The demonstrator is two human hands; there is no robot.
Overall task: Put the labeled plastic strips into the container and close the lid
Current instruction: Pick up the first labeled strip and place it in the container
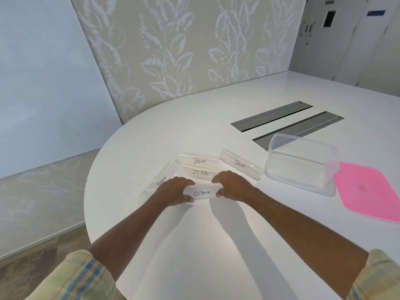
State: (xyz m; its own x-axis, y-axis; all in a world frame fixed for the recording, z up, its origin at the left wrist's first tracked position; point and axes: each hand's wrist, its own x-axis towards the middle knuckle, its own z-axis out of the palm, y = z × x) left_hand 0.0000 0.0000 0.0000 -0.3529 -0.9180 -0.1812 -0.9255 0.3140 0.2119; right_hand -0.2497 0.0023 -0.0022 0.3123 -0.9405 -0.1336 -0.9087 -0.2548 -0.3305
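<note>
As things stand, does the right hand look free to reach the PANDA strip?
Probably not right away. The right hand and left hand are both gripping the OSTRICH strip. The PANDA strip lies just beyond the right hand with nothing between them, so letting go should clear the way.

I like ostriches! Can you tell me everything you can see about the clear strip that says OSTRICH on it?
The clear plastic strip with the white OSTRICH label is long, narrow and see-through, with the word handwritten in dark capitals. It lies crosswise, nearest the person, just above or on the round white table; which one cannot be told. The left hand pinches its left end and the right hand pinches its right end, thumbs in front. It sits in front of the ZEBRA strip, not yet in the container.
</note>
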